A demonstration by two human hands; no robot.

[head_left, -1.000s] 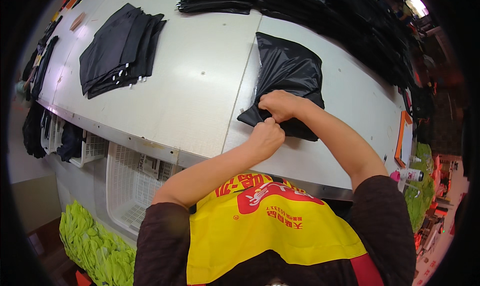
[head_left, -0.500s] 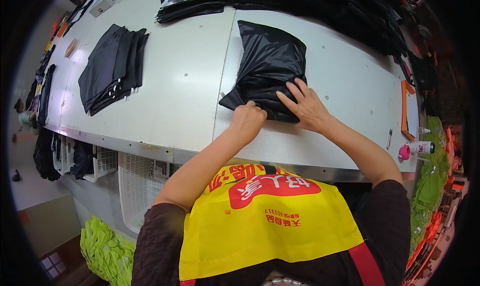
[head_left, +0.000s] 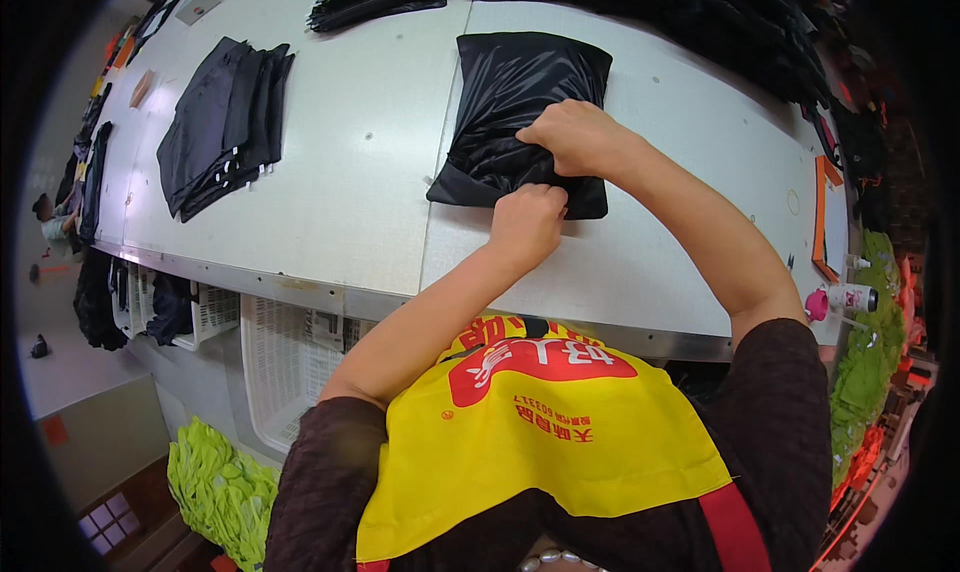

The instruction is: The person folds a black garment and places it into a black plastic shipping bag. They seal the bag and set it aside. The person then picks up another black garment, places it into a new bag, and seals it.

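A shiny black square of fabric, like a pouch or a small cover, lies on the white table with its lower half gathered in creases. My left hand is closed at its near edge, fingertips tucked into the black fabric. Over the creased middle, my right hand is curled in a pinch on the same fabric; what lies under those fingers is hidden. A small pale tag pokes out at the piece's left corner.
Similar black fabric pieces lie stacked to the left on the table. A long black pile runs along the far side. An orange-edged tray and a bottle stand at the right. White baskets sit below the front edge.
My right hand has gone from spread fingers on the right edge to a pinch over the middle. My left hand has shifted right along the near edge. The fabric lies squarer.
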